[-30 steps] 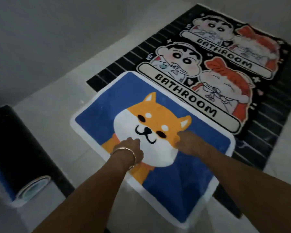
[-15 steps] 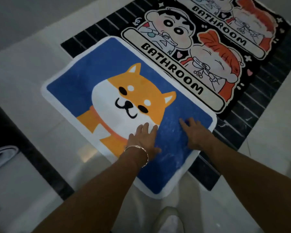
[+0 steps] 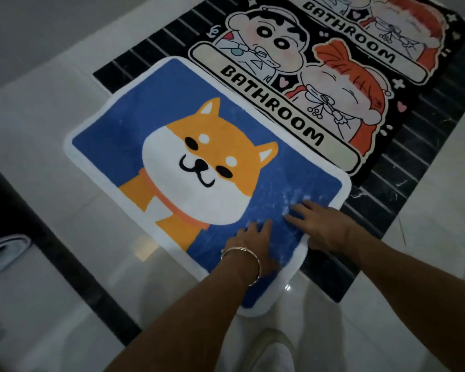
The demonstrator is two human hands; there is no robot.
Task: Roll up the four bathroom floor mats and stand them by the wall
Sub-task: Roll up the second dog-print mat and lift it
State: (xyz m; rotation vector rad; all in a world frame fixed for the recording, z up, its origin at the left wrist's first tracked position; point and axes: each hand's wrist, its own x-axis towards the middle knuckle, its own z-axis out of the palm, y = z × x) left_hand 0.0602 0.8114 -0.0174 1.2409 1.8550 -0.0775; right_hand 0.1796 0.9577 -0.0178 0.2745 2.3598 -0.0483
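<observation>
Fingers [image 3: 266, 228] straight and released, left hand [image 3: 253, 242] and right hand [image 3: 324, 226] press flat on the shiba dog mat [image 3: 172, 146]; rolled mat [image 3: 3, 253] at left is cut off.

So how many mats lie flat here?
3: the blue dog mat nearest, a BATHROOM cartoon mat behind it, a second BATHROOM mat beyond, cropped at the top. More could lie off-frame.

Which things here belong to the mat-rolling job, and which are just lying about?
Job: blue dog mat, near BATHROOM mat, far BATHROOM mat, rolled mat, left hand, right hand (both flat on the dog mat).
Incidental: bracelet, shoe.
</observation>
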